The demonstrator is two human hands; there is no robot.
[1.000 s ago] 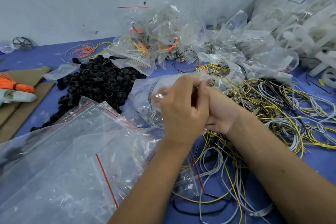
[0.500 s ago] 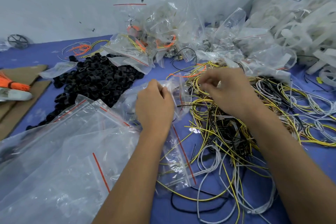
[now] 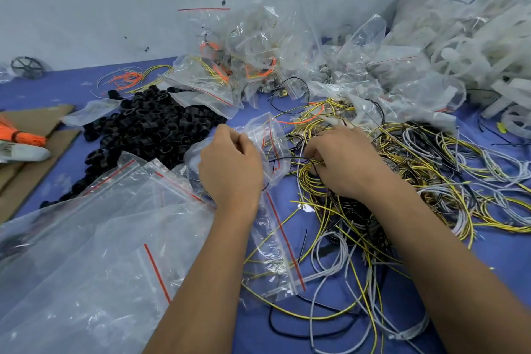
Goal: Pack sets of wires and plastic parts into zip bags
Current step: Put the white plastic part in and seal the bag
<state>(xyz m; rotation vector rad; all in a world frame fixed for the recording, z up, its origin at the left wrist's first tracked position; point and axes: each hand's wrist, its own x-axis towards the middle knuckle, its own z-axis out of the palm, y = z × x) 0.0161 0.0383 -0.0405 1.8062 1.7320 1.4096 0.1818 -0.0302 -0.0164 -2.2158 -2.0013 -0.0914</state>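
Now | left hand (image 3: 231, 165) pinches zip bag (image 3: 268, 142), mouth toward wire pile (image 3: 388, 175) for loading | right hand (image 3: 344, 164), beside bag, curls into wires, picking.

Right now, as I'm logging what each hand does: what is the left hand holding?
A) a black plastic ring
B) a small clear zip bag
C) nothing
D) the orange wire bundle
B: the left hand grips a small zip bag with a red seal line, while the right hand digs into the wires.
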